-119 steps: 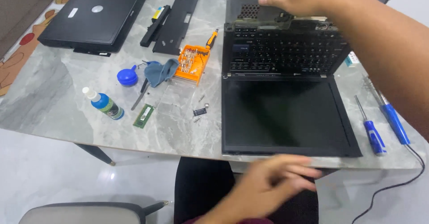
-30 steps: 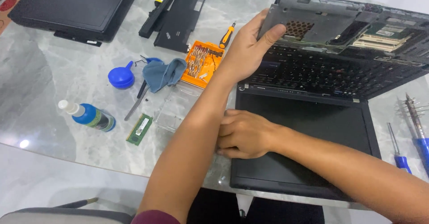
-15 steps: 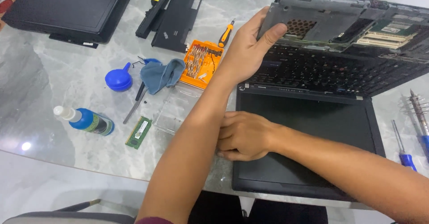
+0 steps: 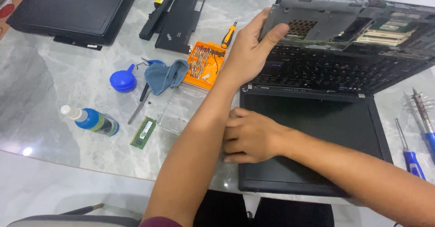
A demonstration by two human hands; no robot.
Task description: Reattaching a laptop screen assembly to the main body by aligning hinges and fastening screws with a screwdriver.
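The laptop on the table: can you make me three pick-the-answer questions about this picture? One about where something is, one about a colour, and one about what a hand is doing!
1. Where is the green memory stick?
A. right of the bottle
B. on the keyboard
C. under the cloth

2. What colour is the screwdriver bit case?
A. orange
B. pink
C. white

3. What is the left hand doing?
A. lying flat on the table
B. gripping the laptop base
C. holding the bottle

Answers: 1 A, it lies on the table just right of the blue bottle. 2 A, its tray is bright orange. 3 B, its thumb and fingers clasp the edge of the raised laptop base.
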